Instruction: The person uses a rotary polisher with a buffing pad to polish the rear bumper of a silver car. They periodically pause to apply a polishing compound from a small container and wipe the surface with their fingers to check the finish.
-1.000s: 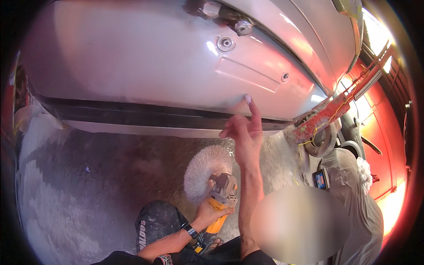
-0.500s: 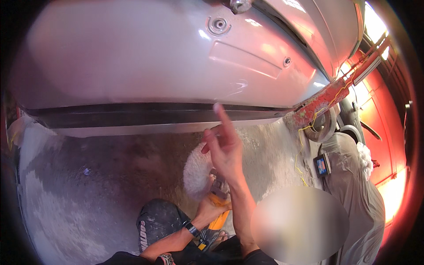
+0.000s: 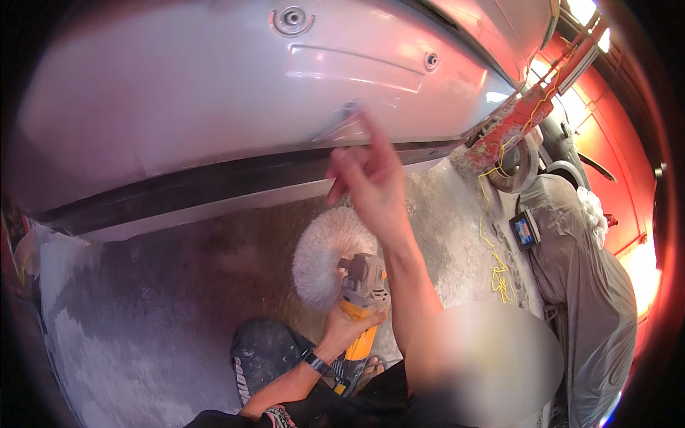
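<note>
the silver car panel (image 3: 178, 93) looks like painted metal, smooth and glossy with bright reflections. the dark strip (image 3: 214, 182) along its lower edge is duller. the polisher (image 3: 364, 341) has a yellow and grey body resembling hard plastic; its pad (image 3: 312, 264) is fluffy, matt pile. the floor (image 3: 449, 228) looks like rough concrete, the red beam (image 3: 514, 128) scuffed and chipped, the grey cover (image 3: 581, 292) wrinkled, cloth or plastic unclear.

Near the floor's (image 3: 446, 235) right edge: yellow cord (image 3: 499, 269), a small screen (image 3: 524, 230), grey sheet (image 3: 581, 285), red wall (image 3: 606, 164).
</note>
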